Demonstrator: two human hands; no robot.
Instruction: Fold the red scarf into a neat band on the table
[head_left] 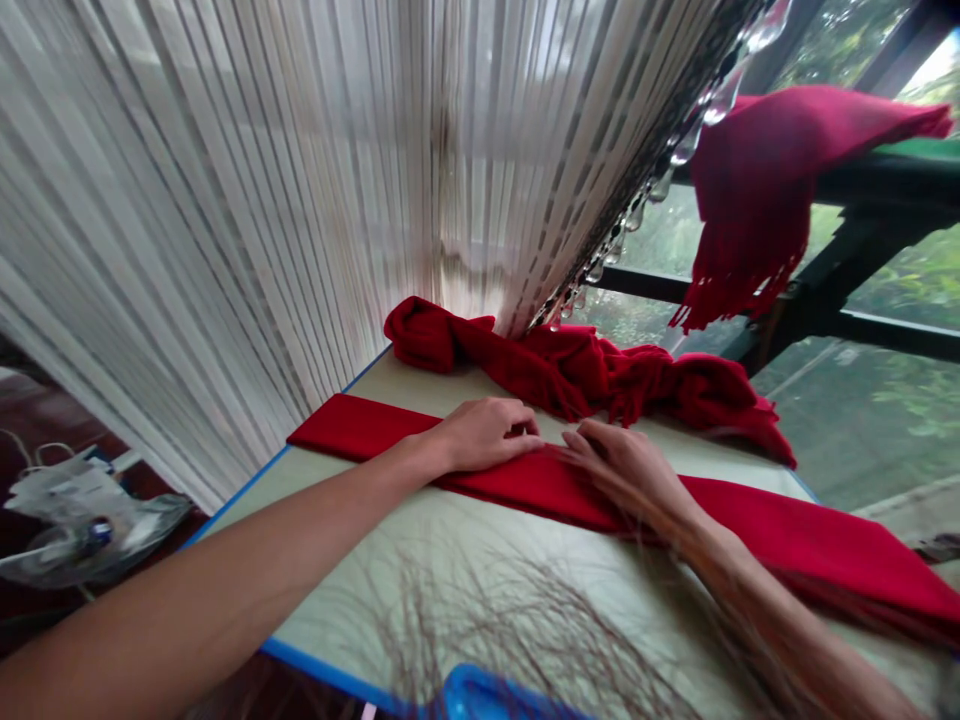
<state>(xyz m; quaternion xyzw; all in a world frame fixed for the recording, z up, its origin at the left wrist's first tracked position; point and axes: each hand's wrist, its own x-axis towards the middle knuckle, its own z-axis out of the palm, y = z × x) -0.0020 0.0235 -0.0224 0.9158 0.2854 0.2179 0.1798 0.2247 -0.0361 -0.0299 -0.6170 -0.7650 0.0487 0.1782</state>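
A long folded red scarf [525,487] lies across the pale tabletop, running from the left edge to the right side of the view. My left hand [487,434] rests on the middle of this strip, fingers curled and pinching at its far edge. Close beside it, my right hand [630,462] is also closed at the far edge, thumb and fingers together on the cloth. A little gap separates the two hands. Loose strands of hair hang in front of my right forearm and blur part of the cloth.
Behind the strip lies a crumpled heap of red fringed scarves [570,365]. Another red fringed scarf [757,190] hangs over a dark window bar. White string curtains [300,180] drape at the table's back left. Plastic bags [90,520] sit low at left. The table [330,560] has a blue edge.
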